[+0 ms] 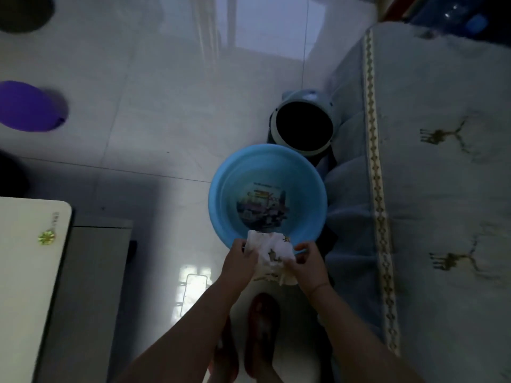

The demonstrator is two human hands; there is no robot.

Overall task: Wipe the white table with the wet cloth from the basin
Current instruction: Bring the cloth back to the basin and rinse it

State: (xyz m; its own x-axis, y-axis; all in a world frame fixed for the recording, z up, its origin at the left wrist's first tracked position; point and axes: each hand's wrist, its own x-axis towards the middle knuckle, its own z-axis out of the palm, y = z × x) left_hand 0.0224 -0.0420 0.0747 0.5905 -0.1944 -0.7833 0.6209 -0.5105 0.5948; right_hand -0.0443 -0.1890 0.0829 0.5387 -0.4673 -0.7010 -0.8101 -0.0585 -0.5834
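- The white table is cut off by the picture's left and lower edges; only one rounded corner and part of its top show, with a small gold sticker near its right edge.
- The whole picture is dim and soft, so fine detail is hard to read; the printed picture on the floor of the basin cannot be made out.
- The blue basin stands on the pale tiled floor, well apart from the table and just beside the patterned cover on the right.
- Whether water lies in the basin cannot be told.
- The cloth is white with small dark and yellowish marks, bunched and crumpled, held over the basin's near rim; its lower part hangs down between the wrists.
- The left hand is closed on the cloth's left side, and the right hand pinches its right side, fingers curled into the fabric.
- A dark-mouthed round bin stands just beyond the basin's far rim.
- A purple round thing is cut off at the left edge.
- The person's feet below the hands are blurred.
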